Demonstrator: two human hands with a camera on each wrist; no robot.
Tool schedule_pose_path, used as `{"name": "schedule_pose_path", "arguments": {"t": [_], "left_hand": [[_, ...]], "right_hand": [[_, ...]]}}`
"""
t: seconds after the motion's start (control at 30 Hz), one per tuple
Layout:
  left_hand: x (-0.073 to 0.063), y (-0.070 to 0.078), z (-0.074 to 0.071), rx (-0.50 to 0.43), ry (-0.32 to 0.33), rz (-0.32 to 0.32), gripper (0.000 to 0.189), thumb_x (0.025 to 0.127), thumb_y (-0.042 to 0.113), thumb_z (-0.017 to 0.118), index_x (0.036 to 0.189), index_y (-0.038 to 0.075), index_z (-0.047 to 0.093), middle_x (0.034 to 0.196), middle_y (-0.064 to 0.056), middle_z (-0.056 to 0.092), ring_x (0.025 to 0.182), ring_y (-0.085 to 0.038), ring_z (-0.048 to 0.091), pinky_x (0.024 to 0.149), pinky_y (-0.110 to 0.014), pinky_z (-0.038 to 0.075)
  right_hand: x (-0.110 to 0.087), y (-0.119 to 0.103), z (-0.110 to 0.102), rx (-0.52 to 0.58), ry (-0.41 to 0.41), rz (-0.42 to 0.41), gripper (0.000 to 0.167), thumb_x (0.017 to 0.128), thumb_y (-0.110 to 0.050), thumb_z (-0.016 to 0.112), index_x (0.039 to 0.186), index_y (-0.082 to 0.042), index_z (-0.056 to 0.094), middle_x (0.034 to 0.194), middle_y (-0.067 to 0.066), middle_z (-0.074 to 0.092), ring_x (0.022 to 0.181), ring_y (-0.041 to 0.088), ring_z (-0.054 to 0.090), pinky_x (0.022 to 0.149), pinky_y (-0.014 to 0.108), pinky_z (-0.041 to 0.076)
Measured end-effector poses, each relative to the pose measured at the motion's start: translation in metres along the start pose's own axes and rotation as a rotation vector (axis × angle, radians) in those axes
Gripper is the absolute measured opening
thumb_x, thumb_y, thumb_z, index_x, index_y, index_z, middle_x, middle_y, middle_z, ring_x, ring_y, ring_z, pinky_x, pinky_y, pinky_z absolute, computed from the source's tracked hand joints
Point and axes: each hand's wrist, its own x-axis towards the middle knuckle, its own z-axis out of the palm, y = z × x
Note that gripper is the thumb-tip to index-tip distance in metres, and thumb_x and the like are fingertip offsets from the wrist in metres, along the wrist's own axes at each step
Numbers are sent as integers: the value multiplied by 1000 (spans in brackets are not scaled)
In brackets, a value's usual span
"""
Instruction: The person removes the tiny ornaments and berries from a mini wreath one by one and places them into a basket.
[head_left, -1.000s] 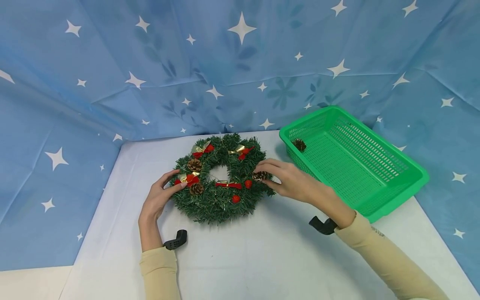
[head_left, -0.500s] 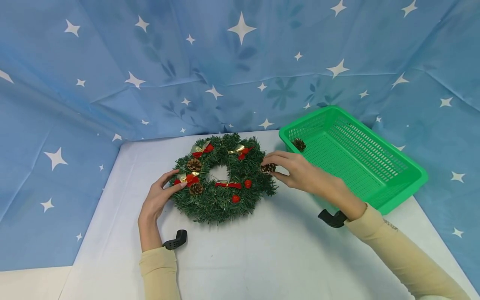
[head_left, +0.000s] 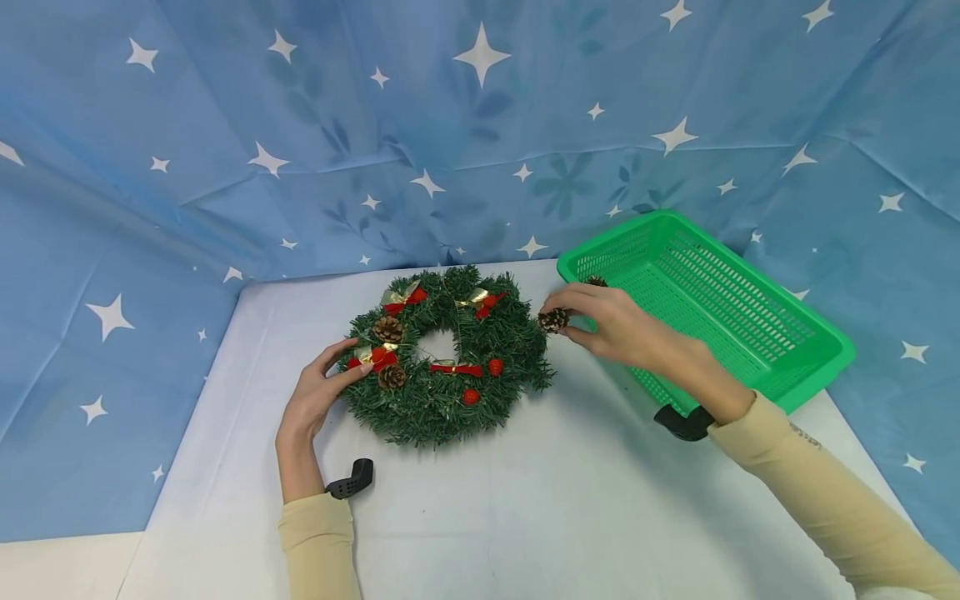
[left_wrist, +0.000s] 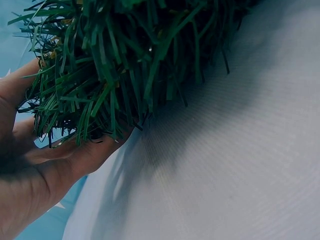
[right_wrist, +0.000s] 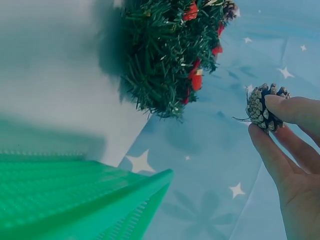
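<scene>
A green wreath (head_left: 438, 417) with red bows, red berries and two pine cones lies on the white table. My left hand (head_left: 315, 390) grips its left side; in the left wrist view the fingers (left_wrist: 95, 152) reach under the needles and the thumb side is partly hidden by them. Between thumb and fingertips my right hand (head_left: 618, 327) pinches a brown pine cone (head_left: 553, 321), at the wreath's right edge in the head view. The right wrist view shows that pine cone (right_wrist: 265, 107) with a thin wire sticking out, apart from the wreath (right_wrist: 160, 60).
A green plastic basket (head_left: 813, 367) stands at the right, behind the right hand. Another pine cone (head_left: 597, 281) inside it is mostly covered by that hand. A blue curtain with white stars (head_left: 480, 125) hangs behind the white-covered table (head_left: 480, 517).
My right hand has moved right and back from the wreath's right side toward the basket, carrying the pine cone. The left hand and wreath have stayed in place.
</scene>
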Motion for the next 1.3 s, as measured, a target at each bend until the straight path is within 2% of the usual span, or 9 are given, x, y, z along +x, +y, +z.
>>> {"name": "schedule_pose_path", "arguments": {"t": [0.2,0.5,0.73,0.97,1.13,1.3], "left_hand": [[-2,4,1,1,-2,-8,75,98,31,73,162,18,36,173,-12,13,159,-38,7,121,-64,25],[0,0,0,-21,-4,6,76,97,34,74,162,22,36,173,-10,13,159,-38,11,120,-64,27],[-1,-1,1,-31,-3,3,77,96,35,75,162,22,37,173,-9,12,158,-39,14,119,-63,28],[-1,1,1,-34,-4,-2,77,95,34,76,161,23,38,173,-9,13,158,-41,15,119,-63,29],[-3,2,1,-19,-4,-1,78,94,36,77,161,23,39,173,-9,15,158,-42,11,121,-63,25],[-5,2,1,-9,-11,1,79,94,36,77,161,23,38,173,-9,16,158,-44,10,121,-64,24]], "right_hand": [[-1,6,-6,63,-6,39,43,76,21,78,114,1,71,113,13,73,100,27,73,78,31,61],[-1,15,-15,138,-24,109,44,78,20,78,116,0,71,112,12,74,96,29,76,79,37,62],[-3,23,-23,163,-45,236,39,82,15,77,117,-2,72,113,13,74,96,30,76,81,39,62],[-5,31,-31,172,-58,332,38,86,13,75,121,-2,71,113,13,73,99,28,73,85,31,60],[-6,39,-35,156,-62,371,37,88,10,74,122,-3,71,115,15,73,102,31,73,86,37,60],[-6,46,-39,151,-59,463,35,89,6,74,123,-5,71,120,14,72,106,32,73,87,39,60]]}}
